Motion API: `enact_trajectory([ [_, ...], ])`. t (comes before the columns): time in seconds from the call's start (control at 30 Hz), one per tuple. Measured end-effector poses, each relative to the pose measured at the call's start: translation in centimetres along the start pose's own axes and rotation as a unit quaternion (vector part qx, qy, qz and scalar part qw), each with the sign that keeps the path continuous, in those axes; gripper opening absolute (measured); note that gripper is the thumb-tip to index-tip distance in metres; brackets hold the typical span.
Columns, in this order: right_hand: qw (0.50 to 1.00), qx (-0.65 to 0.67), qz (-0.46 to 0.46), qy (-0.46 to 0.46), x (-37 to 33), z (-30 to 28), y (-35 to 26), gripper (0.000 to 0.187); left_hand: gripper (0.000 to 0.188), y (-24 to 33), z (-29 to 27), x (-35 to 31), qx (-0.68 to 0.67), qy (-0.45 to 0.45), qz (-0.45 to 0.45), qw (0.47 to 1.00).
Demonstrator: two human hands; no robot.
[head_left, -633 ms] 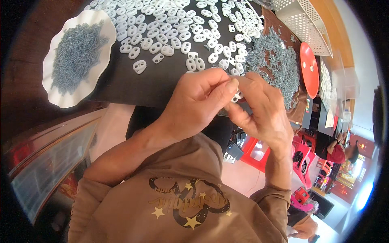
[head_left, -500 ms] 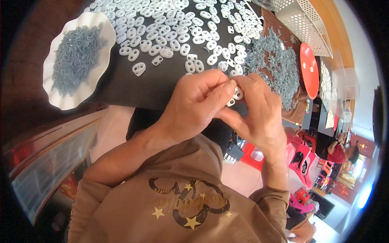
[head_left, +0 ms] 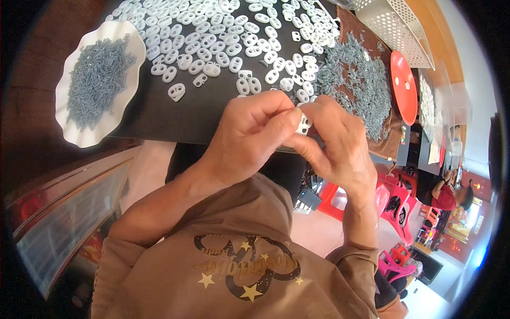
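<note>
Both hands meet over the table's near edge, closed around a small white cord lock (head_left: 303, 127) with round holes. The left hand (head_left: 247, 135) pinches at its upper left side with thumb and forefinger. On the other side, the right hand (head_left: 342, 141) grips it between thumb and fingers. Fingertips cover much of the piece, and whatever lies between them is hidden. Just beyond the hands, many loose white oval cord lock parts (head_left: 204, 54) spread over the dark table (head_left: 159, 114). Beside them on the right lies a heap of tiny grey springs (head_left: 366, 80).
A scalloped white dish (head_left: 66, 90) full of grey springs stands on the left. At the right are a red plate (head_left: 402, 101) with a couple of white pieces and a perforated white basket (head_left: 396, 32). Pink and red chairs (head_left: 404, 212) and other people are farther right.
The hands stay together but have shifted slightly left. The white cord lock has turned between the fingers, and the second white piece seen below it no longer stands out separately.
</note>
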State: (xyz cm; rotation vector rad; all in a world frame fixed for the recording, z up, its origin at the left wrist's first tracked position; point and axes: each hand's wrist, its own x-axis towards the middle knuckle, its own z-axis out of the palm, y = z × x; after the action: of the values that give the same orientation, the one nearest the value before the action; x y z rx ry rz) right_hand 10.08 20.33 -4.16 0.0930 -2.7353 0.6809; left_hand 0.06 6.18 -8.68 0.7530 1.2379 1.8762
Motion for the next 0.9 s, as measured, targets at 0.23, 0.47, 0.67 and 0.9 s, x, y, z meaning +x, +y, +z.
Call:
enact_trajectory([
  [0.23,1.0,-0.005,-0.007,-0.019,-0.21,-0.06,-0.25,0.03,0.019,-0.42,-0.24,-0.01,0.05,-0.016,0.012,0.999],
  [0.47,1.0,-0.012,-0.016,-0.009,-0.33,0.4,-0.24,0.027,0.023,-0.42,-0.26,0.19,0.108,-0.024,0.038,0.993],
  [0.67,0.999,-0.009,-0.035,-0.018,-0.17,0.37,-0.06,0.024,0.021,-0.48,-0.05,-0.01,0.119,-0.012,0.044,0.992],
  [0.9,0.999,0.006,-0.041,-0.028,0.05,0.22,0.08,0.023,0.019,-0.62,-0.16,-0.11,0.122,-0.01,0.048,0.991],
])
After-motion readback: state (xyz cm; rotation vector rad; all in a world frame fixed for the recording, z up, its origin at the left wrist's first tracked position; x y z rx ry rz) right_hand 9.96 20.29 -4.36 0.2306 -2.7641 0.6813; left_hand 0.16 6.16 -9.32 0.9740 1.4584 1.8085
